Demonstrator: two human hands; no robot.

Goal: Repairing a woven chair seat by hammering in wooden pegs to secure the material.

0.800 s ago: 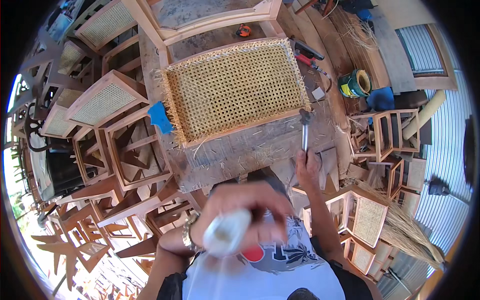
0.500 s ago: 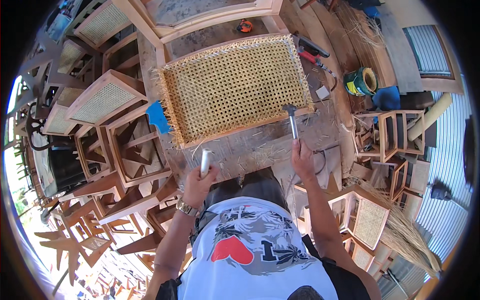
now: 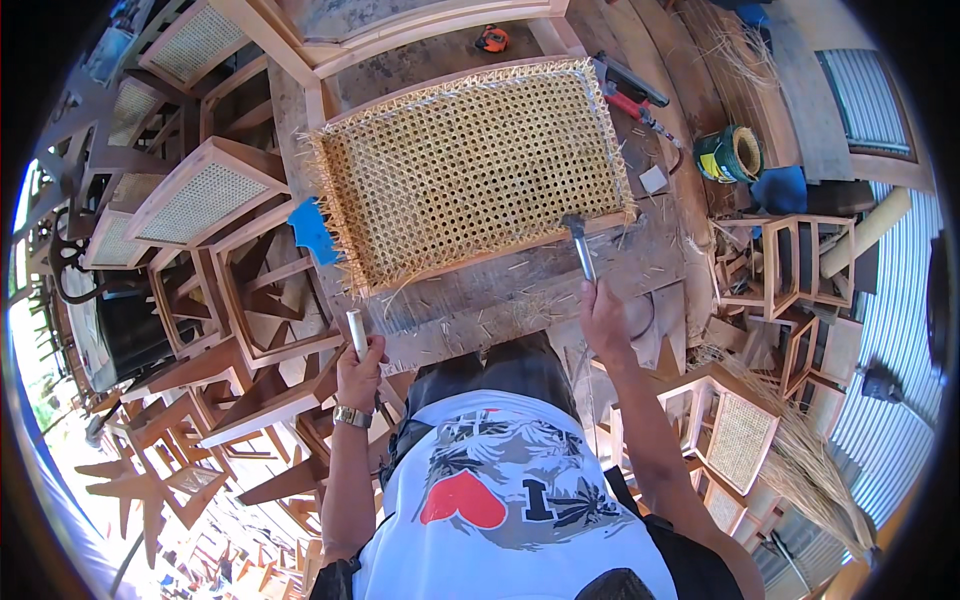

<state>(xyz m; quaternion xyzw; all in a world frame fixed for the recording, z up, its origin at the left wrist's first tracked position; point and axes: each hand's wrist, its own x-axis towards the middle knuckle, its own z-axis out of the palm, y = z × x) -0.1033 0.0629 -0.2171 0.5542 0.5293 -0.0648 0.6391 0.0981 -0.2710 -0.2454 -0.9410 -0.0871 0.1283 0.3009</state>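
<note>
A wooden frame panel covered in woven cane lies on the workbench, its cane ends ragged along the edges. My right hand is closed around a hammer, whose dark head is at the panel's near right edge; I cannot tell whether it touches. Off the bench's near left edge, my left hand grips a white stick-like tool, held upright. What its lower end looks like is hidden in my fingers. Short cane scraps lie scattered between the panel and me.
A blue piece sits by the panel's left edge. Past its right side lie a red-and-black tool, a white square and a green bucket. An orange tape measure lies beyond. Chair frames crowd the left.
My left hand has moved left and slightly nearer me, away from the panel, and its white tool has tipped leftward. The hammer head has shifted slightly left and nearer me.
</note>
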